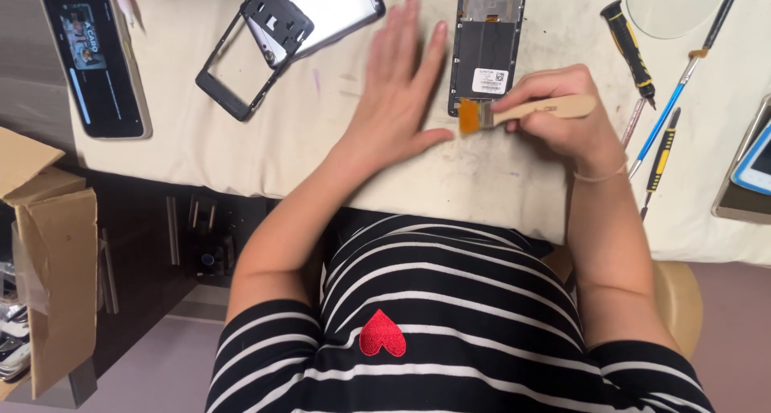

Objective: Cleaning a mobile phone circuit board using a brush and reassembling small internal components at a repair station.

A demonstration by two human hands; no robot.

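On the cloth (pixel 265 152), right grip (pixel 554 112) pinches a brush (pixel 522 110); left hand (pixel 401 83) lies spread flat.

- A black top with thin white horizontal stripes (pixel 450 300) is seen across the whole torso, the stripes curving with the body.
- A small red heart patch (pixel 382 335) is spotted on the front of the top, its point turned toward the desk end of the view.
- Short sleeves are worn: the striped fabric is cut off at the upper arms, and both forearms are left bare.
- A thin, pale band (pixel 601 174) is noticed around the right wrist, loose like a thread bracelet.
- Both hands, left (pixel 399 83) and right (pixel 562 108), are bare: gloves are not worn, and rings cannot be made out.
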